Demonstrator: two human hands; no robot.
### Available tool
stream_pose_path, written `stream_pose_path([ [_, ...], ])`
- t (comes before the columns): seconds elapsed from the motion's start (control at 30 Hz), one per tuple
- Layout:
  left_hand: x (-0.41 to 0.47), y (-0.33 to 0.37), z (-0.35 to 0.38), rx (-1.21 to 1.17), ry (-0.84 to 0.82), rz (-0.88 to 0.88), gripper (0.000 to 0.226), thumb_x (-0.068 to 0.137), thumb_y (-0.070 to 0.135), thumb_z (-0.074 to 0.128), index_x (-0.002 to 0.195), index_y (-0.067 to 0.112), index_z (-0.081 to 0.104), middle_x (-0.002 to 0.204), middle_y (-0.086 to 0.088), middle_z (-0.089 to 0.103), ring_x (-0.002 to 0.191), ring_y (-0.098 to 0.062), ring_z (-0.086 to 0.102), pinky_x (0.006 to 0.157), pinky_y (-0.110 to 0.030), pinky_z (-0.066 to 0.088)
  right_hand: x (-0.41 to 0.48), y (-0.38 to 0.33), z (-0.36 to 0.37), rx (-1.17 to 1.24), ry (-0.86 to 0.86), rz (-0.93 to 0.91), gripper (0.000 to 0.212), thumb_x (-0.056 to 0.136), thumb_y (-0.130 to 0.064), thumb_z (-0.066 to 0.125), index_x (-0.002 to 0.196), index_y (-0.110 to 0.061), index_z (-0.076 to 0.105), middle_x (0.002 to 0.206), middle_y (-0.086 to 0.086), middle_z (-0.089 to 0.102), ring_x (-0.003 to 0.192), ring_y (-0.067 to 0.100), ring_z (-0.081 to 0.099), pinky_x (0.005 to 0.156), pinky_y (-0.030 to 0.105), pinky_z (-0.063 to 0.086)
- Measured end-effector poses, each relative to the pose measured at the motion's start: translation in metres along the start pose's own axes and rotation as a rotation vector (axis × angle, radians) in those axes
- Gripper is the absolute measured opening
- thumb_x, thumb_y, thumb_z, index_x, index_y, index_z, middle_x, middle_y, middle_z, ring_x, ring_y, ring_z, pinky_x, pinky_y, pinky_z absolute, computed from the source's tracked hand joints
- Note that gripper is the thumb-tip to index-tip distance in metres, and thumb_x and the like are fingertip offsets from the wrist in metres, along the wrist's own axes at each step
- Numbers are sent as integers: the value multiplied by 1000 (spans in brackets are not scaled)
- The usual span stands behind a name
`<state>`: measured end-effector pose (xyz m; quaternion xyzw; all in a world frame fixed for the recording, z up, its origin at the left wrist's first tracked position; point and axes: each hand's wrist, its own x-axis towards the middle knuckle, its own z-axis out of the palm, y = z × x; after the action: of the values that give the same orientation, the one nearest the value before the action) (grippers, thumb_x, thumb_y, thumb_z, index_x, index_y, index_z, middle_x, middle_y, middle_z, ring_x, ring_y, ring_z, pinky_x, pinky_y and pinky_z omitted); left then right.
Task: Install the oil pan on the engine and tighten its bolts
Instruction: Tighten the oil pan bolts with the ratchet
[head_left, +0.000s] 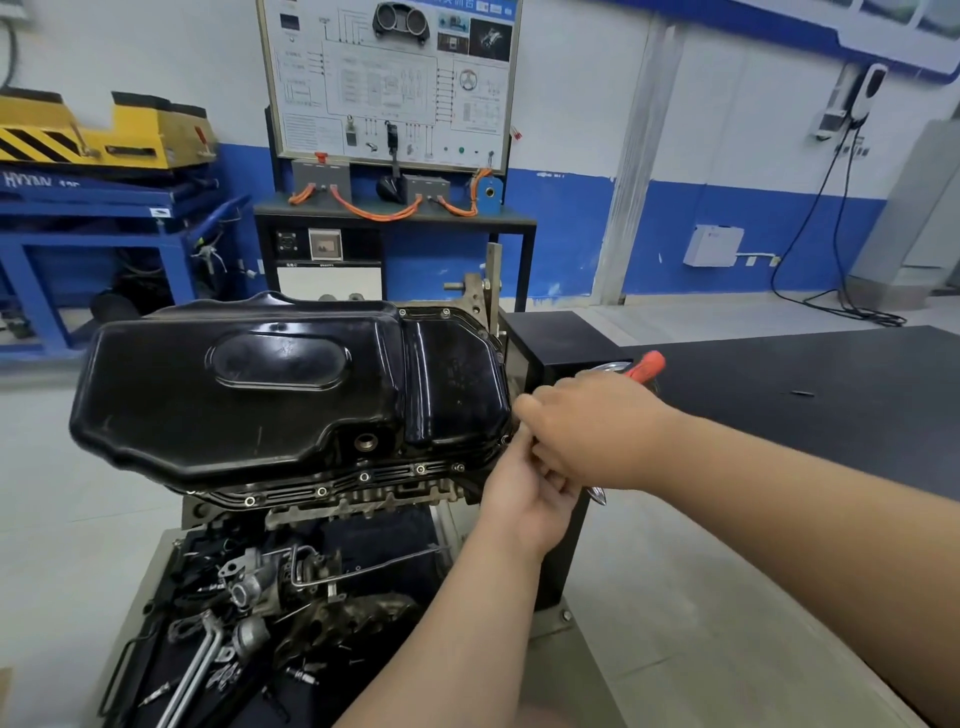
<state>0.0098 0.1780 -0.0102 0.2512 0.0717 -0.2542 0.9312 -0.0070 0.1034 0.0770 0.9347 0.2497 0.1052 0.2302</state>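
Observation:
The black oil pan (270, 395) sits on the upturned engine (363, 504), with bolts (363, 476) in place along its near flange. Both hands meet at the pan's near right corner. My right hand (592, 431) reaches in from the right, its fingers curled round a chrome tool whose tip (597, 494) pokes out below the palm. An orange tool handle (647, 362) shows just behind its knuckles; I cannot tell whether it is the same tool. My left hand (519, 499) comes up from below with fingers curled at that corner, and what they hold is hidden.
A black box (561, 338) on the stand and a dark table (831, 395) lie to the right. Loose engine parts and pipes (260, 597) fill the tray under the engine. A training board (389, 83) and a blue bench (104, 218) stand behind.

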Motion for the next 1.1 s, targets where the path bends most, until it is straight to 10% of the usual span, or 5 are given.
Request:
stream_pose_path([
  [0.13,5,3,-2,-67,44,32,23,95,31,56,98,10,65,73,-4,71,84,-16,63,91,-33,49,-13,8,-16,157,-90,248,34,89,-50,48,72,-22,41,76,-5,52,60,11,47,44,25,24],
  [0.27,4,1,-6,-45,-11,-33,44,95,41,51,123,9,59,115,-12,68,113,-25,60,106,-40,41,-18,-15,-15,160,-186,415,46,89,-59,35,61,-22,39,64,-2,45,54,14,43,47,26,30],
  [0.53,5,-6,-5,-1,-18,36,40,99,35,49,129,10,56,130,-16,59,122,-29,55,109,-48,37,-13,-28,-30,-364,-95,80,25,95,-16,44,116,-8,53,112,12,55,104,33,49,81,44,41],
  [0.97,-2,-7,-8,-3,-89,-87,36,100,40,39,114,15,61,123,-11,61,109,-26,55,106,-39,36,-11,-23,-30,116,-418,401,35,95,-42,39,68,-20,44,68,-2,43,60,16,43,54,29,35],
  [1.1,3,-12,-2,30,-76,-31,34,100,36,44,119,13,61,126,-9,62,119,-25,56,108,-43,38,-16,-25,-33,-338,-281,134,10,93,-22,50,97,-20,59,103,3,61,102,28,51,84,41,38],
])
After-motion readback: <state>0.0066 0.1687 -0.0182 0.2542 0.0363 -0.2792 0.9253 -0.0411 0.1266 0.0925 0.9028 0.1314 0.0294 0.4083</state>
